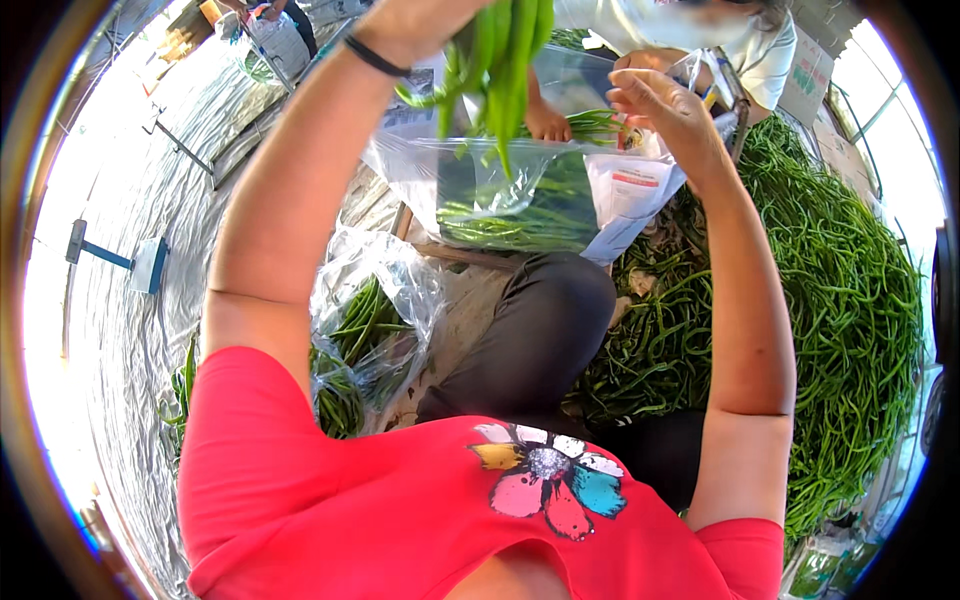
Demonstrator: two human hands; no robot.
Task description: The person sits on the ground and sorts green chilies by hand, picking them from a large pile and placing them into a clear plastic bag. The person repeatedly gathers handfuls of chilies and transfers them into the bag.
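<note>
Glossy peppers [505, 60], shiny plastic liner [412, 185]

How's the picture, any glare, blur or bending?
In the head view, glare washes out the far left rim; reflections streak the clear bag left of centre; fisheye bending rounds the scene toward black corners; the green pile at right looks fairly sharp; the top edge cuts off the left hand.

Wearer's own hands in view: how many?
2. Left hand at the top edge, partly cut off, holding long green peppers; right hand raised at upper right. Neither fully hidden.
</note>
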